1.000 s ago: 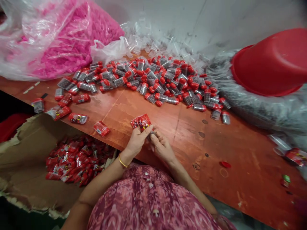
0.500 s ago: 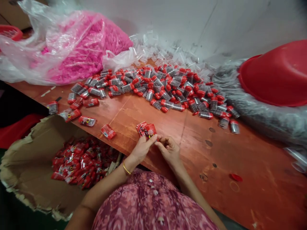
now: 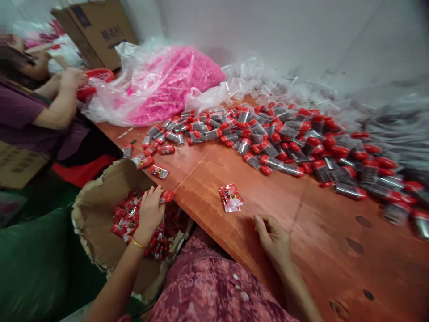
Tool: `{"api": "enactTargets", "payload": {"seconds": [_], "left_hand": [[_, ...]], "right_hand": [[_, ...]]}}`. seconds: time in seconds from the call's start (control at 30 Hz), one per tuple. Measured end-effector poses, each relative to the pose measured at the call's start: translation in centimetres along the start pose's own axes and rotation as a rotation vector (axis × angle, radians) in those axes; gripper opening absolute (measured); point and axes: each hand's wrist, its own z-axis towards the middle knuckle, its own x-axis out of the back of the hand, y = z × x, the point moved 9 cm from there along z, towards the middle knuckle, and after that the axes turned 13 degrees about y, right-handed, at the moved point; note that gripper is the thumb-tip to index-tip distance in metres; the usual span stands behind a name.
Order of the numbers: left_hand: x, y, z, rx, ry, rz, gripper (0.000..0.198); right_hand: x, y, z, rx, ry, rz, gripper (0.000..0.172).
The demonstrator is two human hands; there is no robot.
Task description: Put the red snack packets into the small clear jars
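Observation:
Over the torn edge of the cardboard box [image 3: 87,208], my left hand [image 3: 151,212] is closed on a small red packet [image 3: 166,196] at the table's near edge. Many similar red packets [image 3: 125,217] lie heaped inside that box. My right hand [image 3: 273,237] rests above the table [image 3: 204,179], fingers loosely curled, thumb apart, with nothing visible in it. To its left lies a small stack of red printed sachets [image 3: 231,197], touched by neither hand. Several filled packets, among them one with a clear end [image 3: 159,171], lie along the table edge.
Red-capped clear tubes with dark contents [image 3: 258,129] form a long pile across the back. Behind them are loose clear pieces [image 3: 258,80]. A plastic bag of pink pieces [image 3: 174,85] stands at back left. A co-worker's arm [image 3: 62,98] reaches toward a red basket [image 3: 100,76].
My view has swung left. My left hand has left the sachets and moved to the box, drawing a packet from the table toward it. My right hand has separated from the sachets, which now lie down.

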Motion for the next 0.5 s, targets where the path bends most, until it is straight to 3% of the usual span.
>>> {"api": "enactTargets", "payload": {"seconds": [0.1,0.2,0.27,0.37,0.5], "left_hand": [[1.3,-2.9,-1.0,0.149,0.065,0.029,0.039],[2.8,-2.9,0.8,0.217,0.223,-0.011,0.050],[3.4,-1.8,4.0,0.192,0.291,-0.035,0.055],[3.0,-1.4,11.2,0.187,0.292,-0.046,0.062],[1.3,-5.8,20.8,0.450,0.274,-0.009,0.071]], "right_hand": [[-0.2,0.2,0.1,0.019,-0.007,-0.006,0.040],[-0.4,0.3,0.1,0.031,-0.007,0.004,0.042],[-0.4,0.4,0.0,0.033,-0.007,-0.006,0.042],[-0.4,0.5,-0.1,0.035,0.001,-0.019,0.043],[0.0,0.6,0.0,0.016,0.034,-0.024,0.043]]}}
